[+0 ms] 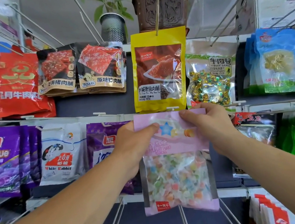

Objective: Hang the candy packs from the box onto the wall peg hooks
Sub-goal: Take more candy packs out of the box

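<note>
A pink candy pack [177,173] with a clear window full of pastel sweets hangs upright in front of the wall rack. My left hand [133,143] pinches its top left corner, thumb on the front. My right hand [207,123] grips the top right corner. The pack's top edge sits right under the white tip of a peg hook [172,108] in the middle row. Whether the hook passes through the pack's hole cannot be seen. The box is out of view.
Filled hooks surround the spot: a yellow jerky bag [158,70] directly above, a green-wrapped beef candy bag [211,78] upper right, purple bags [101,146] and a White Rabbit bag [61,153] to the left. Bare wire hooks [182,218] jut out below the pack.
</note>
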